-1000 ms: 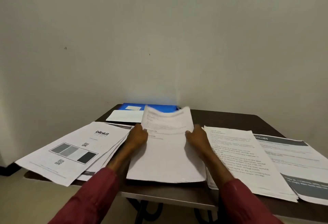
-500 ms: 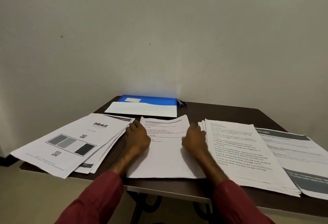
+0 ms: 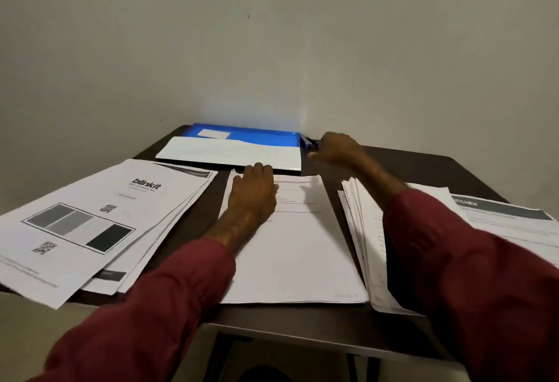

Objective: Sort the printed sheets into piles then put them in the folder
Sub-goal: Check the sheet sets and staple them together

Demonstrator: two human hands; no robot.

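Folder location: blue folder point(image 3: 260, 136) lies flat at the far edge of the table point(image 3: 438, 170), against the wall, with a white sheet point(image 3: 230, 151) over its near half.
Folder long axis: left to right, square across the person's line of reach; its right short end is the end closest to a hand.
Right hand: right hand point(image 3: 335, 147) is extended just beside that right end, knuckles up, thumb pointing toward the folder's corner. Blur hides the fingertips, so whether it grips anything cannot be told.
Left hand: left hand point(image 3: 252, 192) rests palm down, fingers straight, on the far end of the centre pile point(image 3: 296, 254); it grips nothing.
Nearer hand: the right one; the folder lies directly to its left.
Pile layout: left pile point(image 3: 90, 218), centre pile, right pile point(image 3: 361, 230) and far-right pile point(image 3: 514, 224) lie side by side, all nearer the person than the folder.
Obstruction: a small dark item, possibly a pen point(image 3: 311, 142), lies between the right hand and the folder's end.
Likely next requirement: taking the folder by its right end and drawing it toward the piles; the white sheet may slip.
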